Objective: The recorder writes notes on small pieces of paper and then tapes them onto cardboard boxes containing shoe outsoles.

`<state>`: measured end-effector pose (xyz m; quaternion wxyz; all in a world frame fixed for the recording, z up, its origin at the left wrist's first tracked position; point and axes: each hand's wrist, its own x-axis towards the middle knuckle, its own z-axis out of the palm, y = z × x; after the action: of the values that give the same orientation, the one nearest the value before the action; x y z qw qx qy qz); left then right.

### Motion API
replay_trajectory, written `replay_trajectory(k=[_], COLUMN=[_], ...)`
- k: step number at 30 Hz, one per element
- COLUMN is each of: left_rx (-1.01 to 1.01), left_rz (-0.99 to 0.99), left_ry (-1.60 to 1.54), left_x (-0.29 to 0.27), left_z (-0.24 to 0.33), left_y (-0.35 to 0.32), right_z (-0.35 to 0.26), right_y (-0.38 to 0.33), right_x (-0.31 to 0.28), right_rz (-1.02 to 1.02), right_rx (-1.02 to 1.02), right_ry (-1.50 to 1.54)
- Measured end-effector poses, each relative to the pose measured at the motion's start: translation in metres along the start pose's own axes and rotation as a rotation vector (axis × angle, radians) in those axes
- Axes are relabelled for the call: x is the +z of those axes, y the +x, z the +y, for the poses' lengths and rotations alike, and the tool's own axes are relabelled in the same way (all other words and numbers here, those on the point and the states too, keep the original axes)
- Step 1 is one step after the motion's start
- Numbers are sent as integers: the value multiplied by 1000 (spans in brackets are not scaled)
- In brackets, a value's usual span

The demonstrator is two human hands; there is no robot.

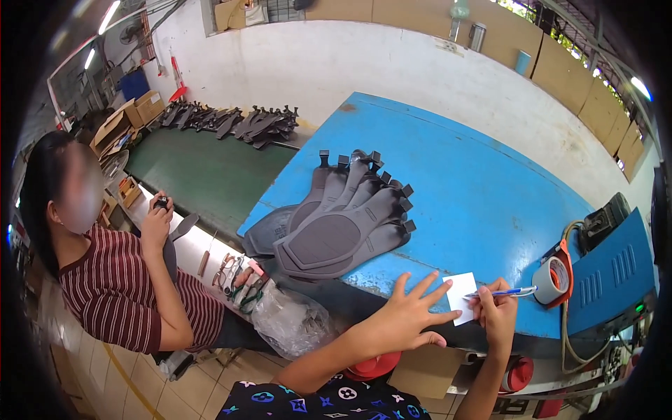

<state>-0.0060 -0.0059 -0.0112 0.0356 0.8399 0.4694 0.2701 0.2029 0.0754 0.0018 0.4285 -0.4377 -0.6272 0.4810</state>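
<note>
Workshop w/ white wall [392, 63] at 12, cardboard boxes [140, 108] at 10, tiled floor low left. Blue table [476, 182] runs centre to right; green belt [203, 171] beside it at 10.

Paper slip [460, 297] lies flat on table's near edge, approx 5 o'clock, long axis tilted toward 1. Left hand [406, 315] is spread flat, fingers splayed, tips pinning slip's left edge, grasping nothing. Right hand [498, 311] is curled tight round a pen [500, 292]; pen's long axis runs 3–9, tip toward 9 on the slip.

Stack of grey soles [336, 224] fans out mid-table, tabs toward 1–2. More soles [231, 122] on belt at 11. Tape roll [553, 278] just right of pen. Blue machine [609, 273] at 3–4, partly cut by rim.

Slip's lower corner hidden under the hands; any marks too small to tell. Another person in a striped shirt [119, 287] sits at 8, their hand [157, 220] holding a small dark thing, unclear what. Plastic bag [287, 318] and tools [234, 273] beside them.
</note>
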Motion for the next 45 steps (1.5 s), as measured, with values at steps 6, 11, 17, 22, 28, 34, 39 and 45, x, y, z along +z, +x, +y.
replay_trajectory(k=[6,11,17,22,28,34,39,45], left_rx=[-2,12,-60,-12,-11,-5,1,-11], left_rz=[15,40,39,88,72,83,85,94], left_ry=[-24,-52,-39,-189,-288,-311,-313,-298], left_x=[2,3,4,13,27,31,29,25], left_z=[-2,-4,-7,-2,-7,-10,-10,-7], left_y=[0,2,-4,-3,-1,0,1,-2], right_z=[-4,2,8,21,47,48,44,41], right_y=[2,2,6,2,14,19,18,17], right_x=[-1,-3,-1,-16,-32,-29,-30,-26], right_rz=[3,25,13,85,54,53,48,55], right_rx=[55,41,47,46,-43,-38,-21,-22], right_ry=[-5,3,39,-23,2,22,21,0])
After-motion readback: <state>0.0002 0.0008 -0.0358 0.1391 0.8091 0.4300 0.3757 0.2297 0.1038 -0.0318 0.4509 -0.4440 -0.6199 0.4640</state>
